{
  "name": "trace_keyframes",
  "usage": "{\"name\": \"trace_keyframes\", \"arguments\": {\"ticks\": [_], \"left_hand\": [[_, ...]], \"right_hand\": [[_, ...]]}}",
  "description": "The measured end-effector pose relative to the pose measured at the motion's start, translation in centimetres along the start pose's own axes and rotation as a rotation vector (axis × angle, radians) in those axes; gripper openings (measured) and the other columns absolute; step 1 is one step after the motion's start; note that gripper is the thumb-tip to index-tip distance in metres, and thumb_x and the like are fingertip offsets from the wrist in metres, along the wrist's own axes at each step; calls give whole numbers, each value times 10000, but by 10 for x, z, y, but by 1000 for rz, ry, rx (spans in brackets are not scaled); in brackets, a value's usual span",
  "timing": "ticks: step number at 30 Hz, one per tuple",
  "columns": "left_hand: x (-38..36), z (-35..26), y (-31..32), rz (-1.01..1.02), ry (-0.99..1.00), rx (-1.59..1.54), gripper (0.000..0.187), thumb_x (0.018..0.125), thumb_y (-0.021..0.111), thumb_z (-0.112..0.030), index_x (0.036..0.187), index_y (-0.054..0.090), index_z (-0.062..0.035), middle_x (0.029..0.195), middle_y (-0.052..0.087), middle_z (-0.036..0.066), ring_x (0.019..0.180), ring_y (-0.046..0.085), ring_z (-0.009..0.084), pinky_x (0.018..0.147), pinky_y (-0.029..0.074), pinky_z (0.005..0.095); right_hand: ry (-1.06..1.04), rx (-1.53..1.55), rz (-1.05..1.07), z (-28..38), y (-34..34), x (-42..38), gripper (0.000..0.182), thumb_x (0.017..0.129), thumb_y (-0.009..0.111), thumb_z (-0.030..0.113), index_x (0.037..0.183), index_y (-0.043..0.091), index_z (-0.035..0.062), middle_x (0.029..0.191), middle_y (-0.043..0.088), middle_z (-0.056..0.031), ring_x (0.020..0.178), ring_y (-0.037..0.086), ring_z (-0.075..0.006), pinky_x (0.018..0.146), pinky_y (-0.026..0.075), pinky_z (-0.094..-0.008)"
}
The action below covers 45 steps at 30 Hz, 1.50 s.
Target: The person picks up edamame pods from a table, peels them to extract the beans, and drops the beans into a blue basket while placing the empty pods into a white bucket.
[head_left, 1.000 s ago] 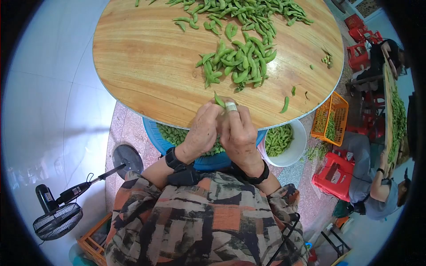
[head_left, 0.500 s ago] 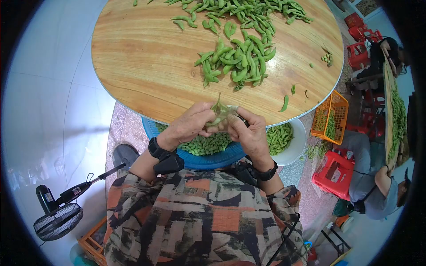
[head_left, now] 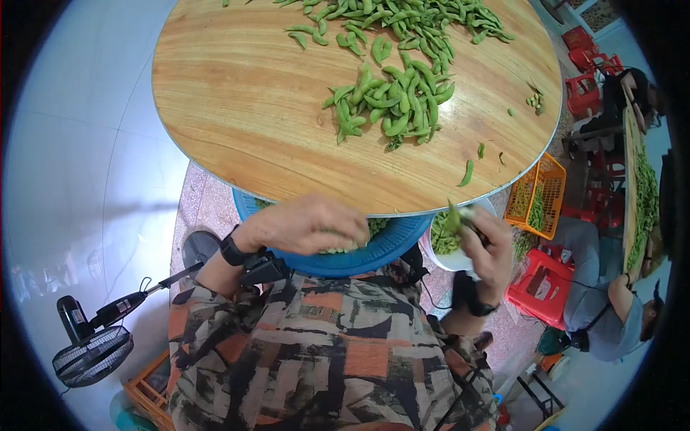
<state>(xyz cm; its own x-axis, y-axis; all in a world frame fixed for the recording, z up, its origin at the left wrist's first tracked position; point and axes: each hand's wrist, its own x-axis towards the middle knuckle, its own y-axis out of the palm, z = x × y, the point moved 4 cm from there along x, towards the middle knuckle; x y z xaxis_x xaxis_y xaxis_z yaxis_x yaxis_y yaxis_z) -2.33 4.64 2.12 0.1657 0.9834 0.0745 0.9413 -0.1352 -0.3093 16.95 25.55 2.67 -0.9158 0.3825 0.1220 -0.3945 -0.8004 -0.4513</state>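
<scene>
Over the blue basin (head_left: 374, 260) hovers my left hand (head_left: 309, 224), its fingers smeared by motion, so what they hold cannot be made out. Shelled green beans (head_left: 376, 225) show in the basin beside it. My right hand (head_left: 491, 251) is farther right, next to the white bucket (head_left: 461, 260), and pinches a green edamame pod (head_left: 453, 218) above the bucket's rim. Green pods or shells (head_left: 444, 241) lie inside that bucket. On the round wooden table (head_left: 244, 108), a heap of whole edamame pods (head_left: 395, 104) lies in front of my hands.
More pods (head_left: 410, 18) cover the table's far side. An orange crate (head_left: 552, 183) and a red stool (head_left: 543, 284) stand at right, where other people sit at a table of greens (head_left: 645, 187). A fan (head_left: 93, 355) is at lower left.
My hands were together over the basin holding a pod between them. They have parted: the left moved left and down, the right moved right to the bucket with a pod.
</scene>
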Motion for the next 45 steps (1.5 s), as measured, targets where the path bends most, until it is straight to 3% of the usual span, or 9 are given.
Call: {"name": "trace_keyframes", "arguments": {"ticks": [6,16,19,21,26,32,36,38,45], "left_hand": [[18,11,-72,-662,-75,938,268,776,669,-27,1040,644,-61,1081,613,122,913,647,312,762,532,390],[16,33,-62,-668,-241,857,202,810,642,-11,1008,634,-44,984,621,106,799,648,292,660,530,359],[13,26,-49,-829,-206,461,167,842,649,-7,1009,649,-15,838,652,97,669,640,193,558,494,308],[10,41,-29,-811,-490,-469,125,884,656,-31,1001,669,9,729,644,58,570,580,97,480,421,232],[13,28,-12,-720,-494,-586,126,898,675,-72,988,683,15,687,610,17,517,532,54,436,361,187],[15,29,-8,-752,-356,-141,107,905,668,-76,963,687,11,680,593,-2,525,516,34,440,357,187],[12,37,-1,-633,-446,-603,131,914,671,-116,946,667,12,738,640,43,518,528,56,444,367,185],[11,48,8,-567,-410,-895,144,916,673,-131,939,656,10,773,660,63,508,524,65,444,368,186],[23,53,28,-616,-235,-1196,150,913,681,-134,985,611,-22,824,656,66,523,496,56,464,364,182]], "right_hand": [[386,-602,-14,-50,-58,-52,272,829,576,3,1088,656,-26,723,658,-153,634,645,-239,639,496,-340],[47,-87,-208,-2,39,24,245,870,585,-7,1097,675,-16,760,665,-105,660,634,-152,604,487,-269],[35,127,-204,8,78,52,252,889,574,-7,1125,660,-13,788,646,-90,671,605,-140,615,472,-260],[56,215,-189,14,87,62,252,898,568,-6,1134,654,-13,809,639,-88,686,596,-135,626,467,-256],[70,489,6,18,97,65,227,911,564,0,1123,634,-39,840,608,-81,758,576,-125,665,452,-256],[51,370,63,8,96,62,220,898,581,0,1104,627,-61,812,588,-58,723,532,-113,643,427,-241],[115,504,111,-1,95,60,200,923,569,11,1099,635,-59,792,574,-35,627,474,-81,554,386,-227],[439,1186,267,-8,102,54,185,954,553,28,1099,642,-45,755,544,-2,546,404,-44,471,319,-208],[387,974,165,1,95,48,182,973,541,53,1097,647,-27,724,521,15,515,395,-31,447,300,-192]]}}
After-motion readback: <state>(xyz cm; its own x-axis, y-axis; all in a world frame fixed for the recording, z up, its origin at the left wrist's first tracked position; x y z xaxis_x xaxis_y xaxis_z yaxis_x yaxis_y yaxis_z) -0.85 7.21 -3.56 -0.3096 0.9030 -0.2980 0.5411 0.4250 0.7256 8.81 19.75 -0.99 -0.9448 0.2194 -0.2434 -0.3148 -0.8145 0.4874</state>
